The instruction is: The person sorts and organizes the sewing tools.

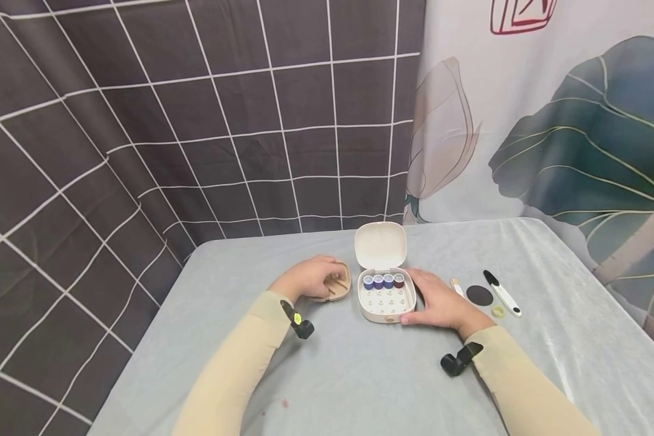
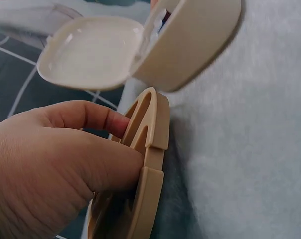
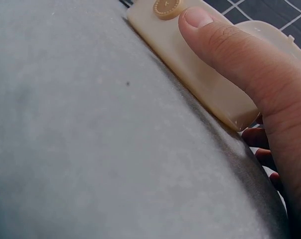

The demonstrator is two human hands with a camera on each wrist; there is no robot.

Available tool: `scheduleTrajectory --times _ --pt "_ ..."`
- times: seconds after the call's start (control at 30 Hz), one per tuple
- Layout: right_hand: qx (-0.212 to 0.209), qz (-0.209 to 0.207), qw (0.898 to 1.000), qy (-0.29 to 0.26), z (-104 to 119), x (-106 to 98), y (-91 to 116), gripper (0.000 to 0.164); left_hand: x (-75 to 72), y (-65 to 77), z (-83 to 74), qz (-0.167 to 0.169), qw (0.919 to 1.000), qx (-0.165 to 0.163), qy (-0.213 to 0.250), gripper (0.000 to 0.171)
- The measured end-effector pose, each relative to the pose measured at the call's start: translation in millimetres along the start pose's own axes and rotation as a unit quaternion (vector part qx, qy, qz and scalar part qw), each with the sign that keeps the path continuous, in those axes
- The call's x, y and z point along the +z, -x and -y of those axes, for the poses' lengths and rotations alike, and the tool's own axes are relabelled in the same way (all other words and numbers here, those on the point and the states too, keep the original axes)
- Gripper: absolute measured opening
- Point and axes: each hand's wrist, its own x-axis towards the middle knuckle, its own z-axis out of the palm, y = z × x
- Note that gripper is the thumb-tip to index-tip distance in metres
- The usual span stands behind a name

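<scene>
A cream sewing box (image 1: 378, 317) stands on the table with its lid (image 1: 380, 244) raised at the back. Several blue, purple and dark red thread spools (image 1: 378, 281) fill its back row, and bare pegs (image 1: 390, 301) show in front of them. My right hand (image 1: 441, 303) grips the box's right side, the thumb along the front wall beside the round tan clasp (image 3: 167, 7). Left of the box, my left hand (image 1: 312, 275) pinches a tan slotted tray (image 2: 153, 119), thumb and forefinger reaching into its slots. The fingertips are hidden inside.
Right of my right hand lie a black disc (image 1: 479, 295), a small yellowish ring (image 1: 498, 311), a slim white tool with a black end (image 1: 504, 295) and a small white piece with a tan tip (image 1: 456, 286). A dark gridded curtain (image 1: 300, 157) hangs behind the grey-covered table (image 1: 349, 375).
</scene>
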Motion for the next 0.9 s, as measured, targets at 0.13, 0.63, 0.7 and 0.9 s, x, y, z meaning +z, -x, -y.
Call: scheduleTrajectory --times 0.13,0.63,0.7,0.9 --pt "0.002 -0.001 1.000 -0.002 -0.1 -0.2 0.0 0.107 -6.2 4.4 -6.2 -0.005 0.9999 0.010 0.004 0.047" --pt "0.007 0.002 1.000 0.009 -2.5 1.3 -0.9 0.109 -26.4 9.2 -44.7 -0.010 0.9983 0.057 0.003 0.051" --pt "0.006 0.001 1.000 0.007 -3.7 1.6 -0.8 0.109 -27.1 6.1 -50.1 -0.011 0.9978 0.066 0.004 0.051" --pt "0.005 0.000 1.000 0.002 -5.0 2.6 -1.2 0.109 -21.9 -5.2 -61.8 -0.018 0.9960 0.087 -0.008 0.048"
